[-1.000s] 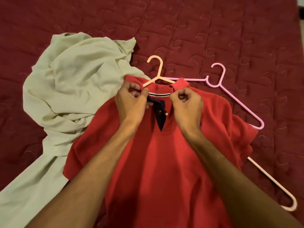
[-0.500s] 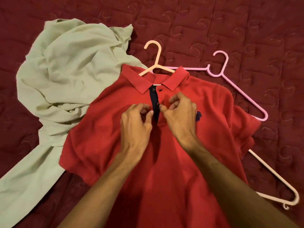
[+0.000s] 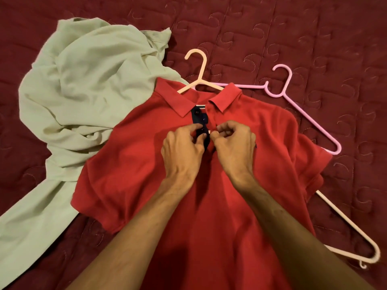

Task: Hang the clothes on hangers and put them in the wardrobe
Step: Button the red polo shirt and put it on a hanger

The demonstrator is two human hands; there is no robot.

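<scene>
Both hands have dropped from the collar to the dark placket of the red polo shirt (image 3: 209,185), and the collar, which was pinched up a second ago, now lies flat and folded down. The left hand (image 3: 182,151) pinches the left edge of the placket (image 3: 199,120) between thumb and forefinger, fingers narrowly closed on the cloth; the right hand (image 3: 234,147) is curled tight on the opposite edge, its fingertips just touching the left hand's. They seem to be working a lower button; the top button sits unfastened above them.

That shirt lies face up on the maroon quilted bedspread (image 3: 314,28), with a peach hanger (image 3: 198,74) already inside it, hook poking out past the neck. So this garment is nearly ready to lift, needing only the buttoning.

Beside it on the left, touching its sleeve, a pale green garment (image 3: 88,91) is crumpled and unhung. Behind and right of the shirt, partly under it, lies a pink hanger (image 3: 297,105), with a pale hanger (image 3: 356,233) nearer at the right edge. No wardrobe is in view; nothing appears stowed yet.
</scene>
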